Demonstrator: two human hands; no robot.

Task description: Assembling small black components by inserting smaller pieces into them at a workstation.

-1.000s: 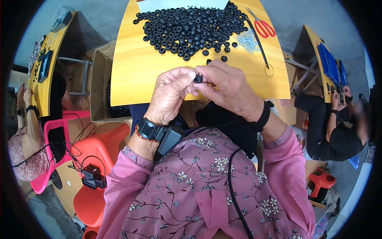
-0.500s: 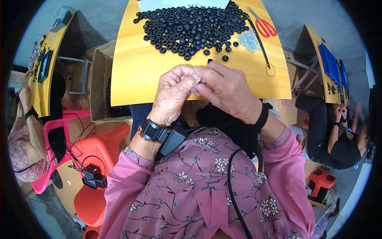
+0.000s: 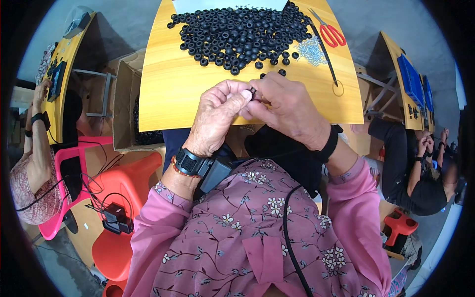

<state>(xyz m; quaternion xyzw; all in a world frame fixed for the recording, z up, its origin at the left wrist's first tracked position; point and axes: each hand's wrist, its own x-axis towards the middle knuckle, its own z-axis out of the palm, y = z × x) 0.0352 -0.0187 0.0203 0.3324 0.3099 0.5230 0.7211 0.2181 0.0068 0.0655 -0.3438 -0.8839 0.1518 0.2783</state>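
Note:
My left hand (image 3: 217, 113) and my right hand (image 3: 293, 110) meet over the near edge of the yellow table (image 3: 173, 101). Between their fingertips is a small black ring-shaped piece (image 3: 253, 93), partly covered by the fingers. The left thumb presses against its side, and the right fingers are curled around the other side. Just beyond the hands spreads a big heap of round black pieces with holes (image 3: 242, 37), a few lying loose at its near fringe. Right of the heap is a small pile of clear, bluish bits (image 3: 311, 51).
Red-handled scissors (image 3: 332, 35) and a thin black stick with a wire loop (image 3: 327, 62) lie at the table's right. A white box (image 3: 227, 5) stands at the far edge. Left are a cardboard box (image 3: 126, 106) and an orange chair (image 3: 116, 247). People sit at both side tables.
The black piece shows more between my fingertips, and the right fingers have shifted slightly around it. The view moved a little. The person at left has reached farther forward.

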